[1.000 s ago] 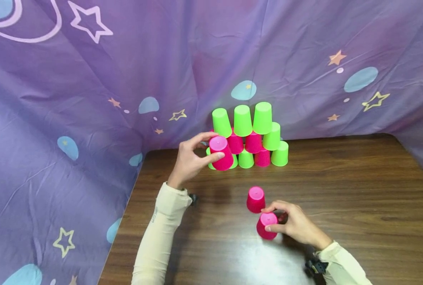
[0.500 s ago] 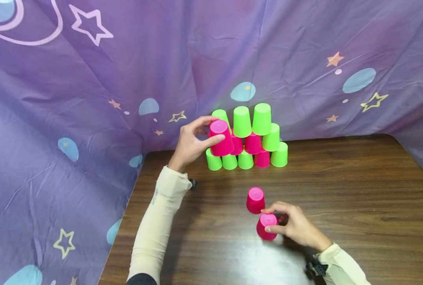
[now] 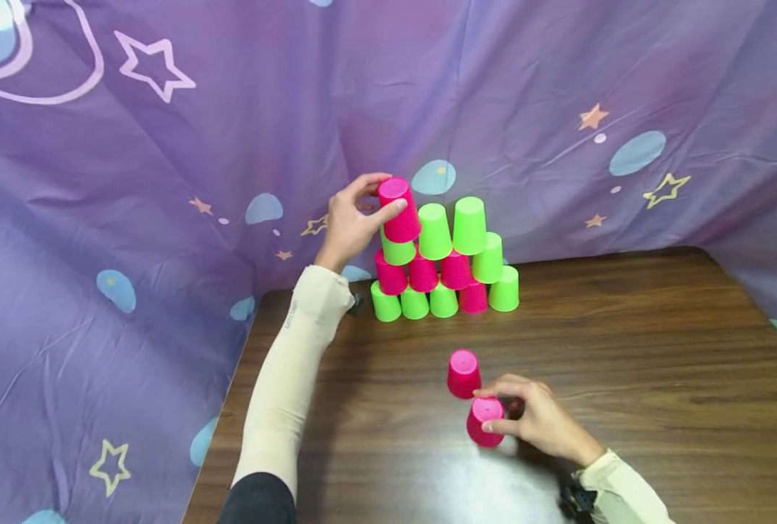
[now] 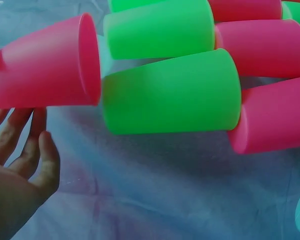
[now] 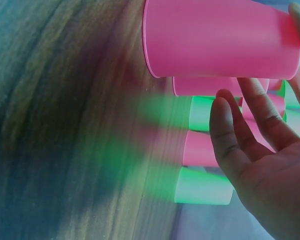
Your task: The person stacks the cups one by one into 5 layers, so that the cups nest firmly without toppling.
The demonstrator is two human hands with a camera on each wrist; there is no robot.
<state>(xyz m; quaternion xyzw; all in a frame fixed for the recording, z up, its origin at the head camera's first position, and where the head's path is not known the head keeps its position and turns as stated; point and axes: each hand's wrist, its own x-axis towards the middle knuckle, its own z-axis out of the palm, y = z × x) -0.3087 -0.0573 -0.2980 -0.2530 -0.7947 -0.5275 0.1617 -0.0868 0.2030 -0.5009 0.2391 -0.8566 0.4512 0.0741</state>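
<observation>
With thumb and fingers my left hand (image 3: 354, 222) pinches an upside-down pink cup (image 3: 398, 211) at the top left of a cup pyramid. In the left wrist view the held cup's rim (image 4: 91, 60) is right at the base of a green cup (image 4: 170, 95) in the third row. My right hand (image 3: 539, 418) pinches another upside-down pink cup (image 3: 485, 423) near the front of the table. Just behind that one stands a pink cup (image 3: 463, 375). Green and pink cups make up the pyramid, whose third row includes two more green cups, the right one (image 3: 470, 225) standing highest.
The wooden table (image 3: 624, 364) reaches back to a purple curtain (image 3: 526, 109) with stars and blue spots, which hangs close behind the pyramid. The bottom row, including a green cup (image 3: 505, 290) at its right end, stands near the table's back edge.
My left hand has raised its pink cup from in front of the pyramid's lower rows to its top left. My right hand keeps its hold on its cup. The head view has shifted slightly.
</observation>
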